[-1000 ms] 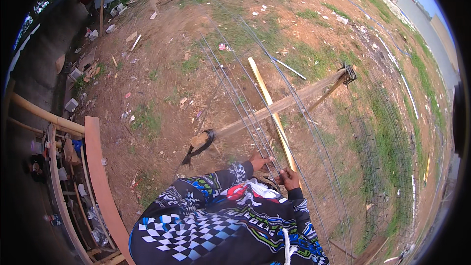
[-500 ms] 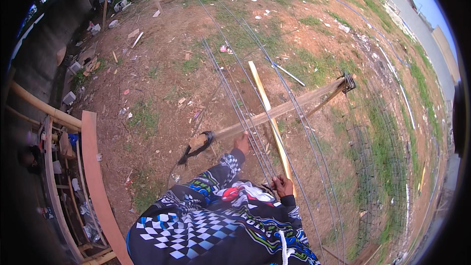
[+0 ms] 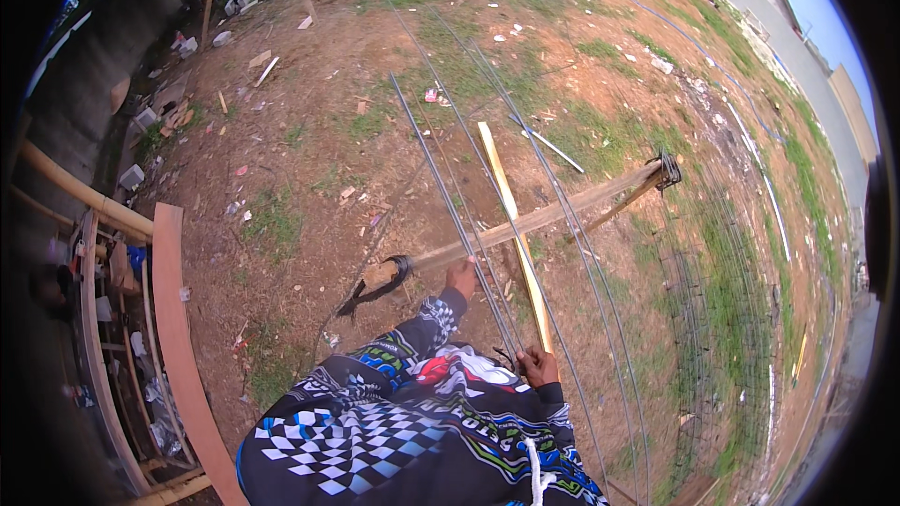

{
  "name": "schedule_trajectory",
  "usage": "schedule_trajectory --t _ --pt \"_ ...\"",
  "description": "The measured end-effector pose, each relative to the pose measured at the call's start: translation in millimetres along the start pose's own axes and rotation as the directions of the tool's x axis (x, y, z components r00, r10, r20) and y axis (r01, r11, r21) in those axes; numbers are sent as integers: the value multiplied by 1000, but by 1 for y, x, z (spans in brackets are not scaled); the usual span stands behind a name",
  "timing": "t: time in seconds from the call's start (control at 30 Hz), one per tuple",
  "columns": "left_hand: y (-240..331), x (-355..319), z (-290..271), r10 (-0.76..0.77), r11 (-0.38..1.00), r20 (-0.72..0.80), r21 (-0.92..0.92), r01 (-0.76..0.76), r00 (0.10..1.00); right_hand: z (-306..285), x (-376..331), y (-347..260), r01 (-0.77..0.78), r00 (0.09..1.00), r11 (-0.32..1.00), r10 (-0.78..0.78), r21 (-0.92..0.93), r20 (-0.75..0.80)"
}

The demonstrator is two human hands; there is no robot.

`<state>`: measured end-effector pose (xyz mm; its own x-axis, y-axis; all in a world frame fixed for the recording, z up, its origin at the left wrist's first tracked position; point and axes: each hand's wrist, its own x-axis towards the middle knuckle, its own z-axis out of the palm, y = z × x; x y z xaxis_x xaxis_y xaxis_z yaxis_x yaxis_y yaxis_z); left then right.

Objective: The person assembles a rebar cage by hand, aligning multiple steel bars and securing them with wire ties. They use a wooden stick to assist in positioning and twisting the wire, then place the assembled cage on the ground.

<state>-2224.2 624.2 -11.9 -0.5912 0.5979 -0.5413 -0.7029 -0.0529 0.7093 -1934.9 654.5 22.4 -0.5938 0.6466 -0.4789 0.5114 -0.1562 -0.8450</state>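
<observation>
Rebar bundle (image 3: 434,169) crosses over timber beam (image 3: 553,209), long axis fwd-left from R hand (image 3: 537,366). L hand (image 3: 461,276): nearer beam, at bundle's L side; grip can't tell. R hand: fingers curled; hold unclear.

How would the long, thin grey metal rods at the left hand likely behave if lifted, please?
The rods would probably flex, being very slender for their length. Crossing over the brown wooden crossbeam with no visible ties there, they might also slide or roll.
</observation>
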Motion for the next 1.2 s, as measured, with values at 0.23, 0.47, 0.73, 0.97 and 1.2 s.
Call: schedule_trajectory --t 0.23,0.47,0.73,0.97,1.2 --pt "8 -2 -3 0 1000 -34 13 1 999 -1 -5 -13 63 998 985 -61 -164 14" --pt "39 -26 8 75 959 -25 277 -65 997 -4 -9 -16 116 993 981 -113 -154 24" --pt "48 -14 3 6 989 -23 149 -2 1000 -2 -5 -11 92 996 995 -92 -48 18" --pt "36 5 -6 11 988 31 153 -16 999 19 21 -35 175 983 909 -185 -378 11" --pt "34 11 -9 -114 992 82 63 109 990 43 47 -58 187 982 949 -186 -253 28"
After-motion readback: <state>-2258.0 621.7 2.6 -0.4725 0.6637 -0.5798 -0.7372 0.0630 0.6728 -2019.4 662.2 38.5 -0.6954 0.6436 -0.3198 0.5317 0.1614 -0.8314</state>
